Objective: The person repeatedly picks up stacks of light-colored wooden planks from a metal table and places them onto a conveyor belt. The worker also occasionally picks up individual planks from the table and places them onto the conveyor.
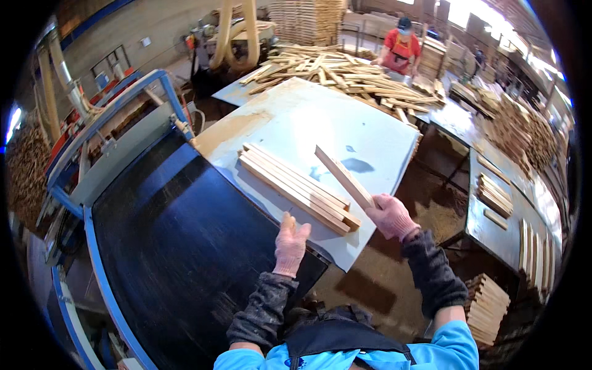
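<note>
A black belt [185, 246] in a blue frame fills the left, alongside a pale-blue tabletop [256, 126]. On that tabletop lies a row of wooden strips [293, 184], just ahead of the left hand [290, 250] and left of the right hand [390, 216]. A single wooden strip [345, 177] slants from the right hand forward and leftward over the tabletop. The light-blue shirt [453, 345] seems to bear a dark-blue mark [295, 362], too small to read. The right hand, pink-gloved, is clasped round the single strip's near end; the left, gloved alike, has thumb and fingers apart beside the row

Strips [297, 189] on table [280, 126], belt [179, 246] at left
</note>
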A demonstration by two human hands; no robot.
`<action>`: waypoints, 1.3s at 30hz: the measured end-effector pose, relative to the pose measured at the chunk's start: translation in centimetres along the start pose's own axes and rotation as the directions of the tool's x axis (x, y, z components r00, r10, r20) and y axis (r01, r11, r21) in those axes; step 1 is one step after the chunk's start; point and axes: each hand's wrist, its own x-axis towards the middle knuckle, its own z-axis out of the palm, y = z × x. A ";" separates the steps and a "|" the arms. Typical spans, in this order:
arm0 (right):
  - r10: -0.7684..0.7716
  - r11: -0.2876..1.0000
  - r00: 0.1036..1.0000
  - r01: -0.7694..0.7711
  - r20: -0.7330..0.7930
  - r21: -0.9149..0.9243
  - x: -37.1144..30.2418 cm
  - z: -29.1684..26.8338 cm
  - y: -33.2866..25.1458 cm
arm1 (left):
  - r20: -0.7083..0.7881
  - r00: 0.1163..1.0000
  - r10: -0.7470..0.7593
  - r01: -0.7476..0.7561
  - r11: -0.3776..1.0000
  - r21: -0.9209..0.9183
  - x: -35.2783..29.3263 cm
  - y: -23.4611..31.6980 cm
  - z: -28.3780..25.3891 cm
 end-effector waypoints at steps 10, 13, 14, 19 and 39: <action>-0.266 0.961 0.879 0.272 0.397 0.041 22.1 9.6 -0.8 | -0.173 0.983 -0.057 0.142 0.835 0.531 7.2 -1.8 2.9; -0.304 0.952 0.856 0.284 0.417 0.110 24.0 12.0 -1.0 | -0.202 0.977 0.064 0.069 0.807 0.587 8.1 -1.5 3.9; -0.277 0.958 0.846 0.280 0.456 0.063 24.4 12.5 -2.1 | -0.240 0.968 0.067 0.100 0.778 0.620 8.3 -2.0 4.1; -0.335 0.934 0.766 0.345 0.548 0.088 22.6 17.0 -4.8 | -0.492 0.870 -0.029 0.397 0.634 0.664 5.9 0.5 2.0; -0.477 0.819 0.403 0.526 0.781 0.229 -18.3 53.2 -45.3 | -0.741 0.511 0.435 0.714 0.265 0.648 -33.4 7.1 -37.3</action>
